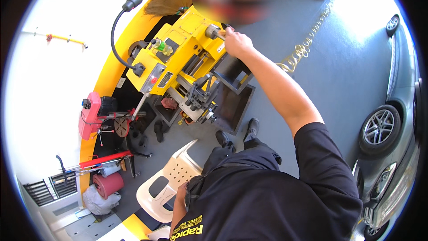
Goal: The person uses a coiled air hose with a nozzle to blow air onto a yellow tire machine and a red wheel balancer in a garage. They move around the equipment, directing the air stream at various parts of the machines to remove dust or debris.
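Right hand [237, 42] clamped on grey metal cylindrical knob [213, 31] at yellow boxy workshop machine's [178, 53] far end — left hand hidden behind torso, grip untellable.

Grey floor [312, 89], white wall [53, 85] (glare, perhaps sunlit).

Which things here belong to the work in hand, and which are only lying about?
In use:
- right hand, its grip closed on the metal shaft
- yellow machine that carries the shaft

Lying about:
- white plastic chair
- green bottle on the machine
- pink drill press
- grey car
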Motion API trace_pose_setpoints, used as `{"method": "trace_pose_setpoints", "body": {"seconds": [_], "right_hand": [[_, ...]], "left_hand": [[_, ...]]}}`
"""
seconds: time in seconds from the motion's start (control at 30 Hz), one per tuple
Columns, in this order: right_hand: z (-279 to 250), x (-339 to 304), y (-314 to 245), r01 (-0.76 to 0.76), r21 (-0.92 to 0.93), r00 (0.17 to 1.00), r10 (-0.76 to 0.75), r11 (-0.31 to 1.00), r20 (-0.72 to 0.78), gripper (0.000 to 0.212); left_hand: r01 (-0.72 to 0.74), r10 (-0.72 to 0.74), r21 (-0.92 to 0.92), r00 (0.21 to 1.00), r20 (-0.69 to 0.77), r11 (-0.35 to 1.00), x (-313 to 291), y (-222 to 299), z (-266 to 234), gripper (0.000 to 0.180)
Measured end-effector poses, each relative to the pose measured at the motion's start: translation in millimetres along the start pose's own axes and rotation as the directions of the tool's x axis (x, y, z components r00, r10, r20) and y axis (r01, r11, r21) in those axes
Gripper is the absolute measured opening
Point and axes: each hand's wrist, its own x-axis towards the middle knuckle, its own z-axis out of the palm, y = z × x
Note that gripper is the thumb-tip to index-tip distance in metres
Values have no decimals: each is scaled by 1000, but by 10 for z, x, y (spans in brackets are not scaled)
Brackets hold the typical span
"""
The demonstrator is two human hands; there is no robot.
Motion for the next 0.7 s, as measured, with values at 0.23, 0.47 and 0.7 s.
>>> {"method": "trace_pose_setpoints", "body": {"seconds": [0.23,0.47,0.7], "right_hand": [[-68,44,-411,-5,-88,1000,7,996,24,39],[-18,23,-970,26,-161,997,-13,987,79,45],[130,190,-1334,0,-123,985,22,992,171,48]], "left_hand": [[77,-82,-268,997,-7,960,157,-1074,-218,32],[131,-171,-374,982,-76,918,268,-1289,-314,33],[-25,10,-161,996,-93,987,274,-1280,-562,34]]}}
